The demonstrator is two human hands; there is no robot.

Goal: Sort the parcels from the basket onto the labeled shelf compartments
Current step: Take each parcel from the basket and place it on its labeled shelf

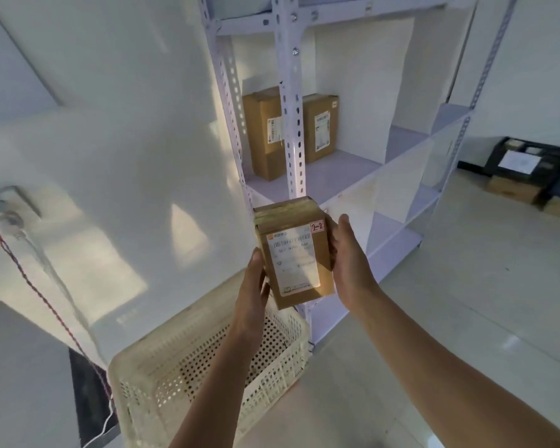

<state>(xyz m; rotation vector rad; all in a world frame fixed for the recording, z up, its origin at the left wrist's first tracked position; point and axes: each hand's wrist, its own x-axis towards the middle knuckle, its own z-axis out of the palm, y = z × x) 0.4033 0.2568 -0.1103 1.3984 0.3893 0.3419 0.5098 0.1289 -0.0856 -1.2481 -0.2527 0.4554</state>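
Cardboard parcel (294, 253) between both hands

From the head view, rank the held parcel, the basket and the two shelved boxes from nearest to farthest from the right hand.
1. Held parcel: touching the right hand, on its left.
2. Basket: below, to the left.
3. Two shelved boxes: above, back in the compartment.

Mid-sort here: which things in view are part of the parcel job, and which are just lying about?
Job: held parcel, gripped by left hand and right hand; basket; shelf; two shelved parcels.

Lying about: boxes on the floor; red cable along the wall.
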